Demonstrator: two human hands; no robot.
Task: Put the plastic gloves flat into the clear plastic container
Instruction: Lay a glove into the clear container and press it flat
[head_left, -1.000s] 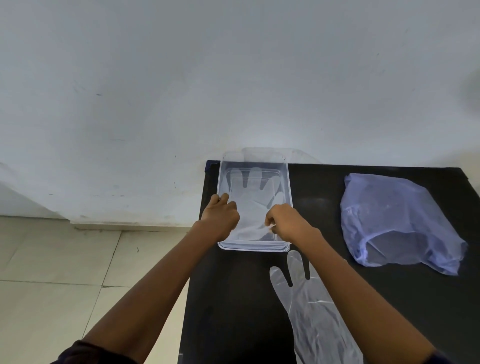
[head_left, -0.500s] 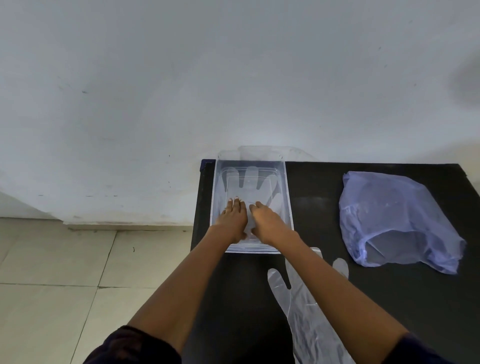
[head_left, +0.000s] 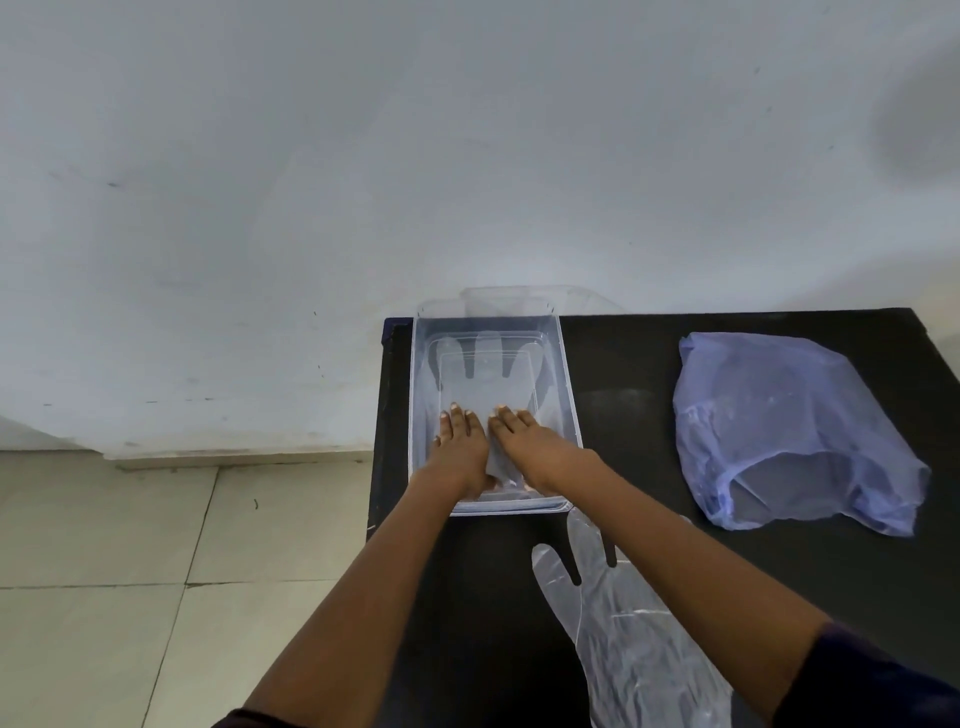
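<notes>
A clear plastic container (head_left: 567, 395) stands at the far left corner of the black table (head_left: 649, 467). A see-through plastic glove (head_left: 483, 369) lies spread inside it, fingers pointing away from me. My left hand (head_left: 460, 447) and my right hand (head_left: 524, 441) rest palm down, side by side, on the glove's near part, fingers stretched out and holding nothing. A second plastic glove (head_left: 623, 639) lies flat on the table in front of the container, partly hidden under my right forearm.
A crumpled bluish plastic bag (head_left: 789, 431) lies on the right part of the table. A clear lid (head_left: 519, 299) leans behind the container against the white wall. The table's left edge drops to a tiled floor (head_left: 130, 571).
Both hands went from gripping the glove's cuff at the container's near rim to lying flat inside on the glove, close together. The glove now lies flatter.
</notes>
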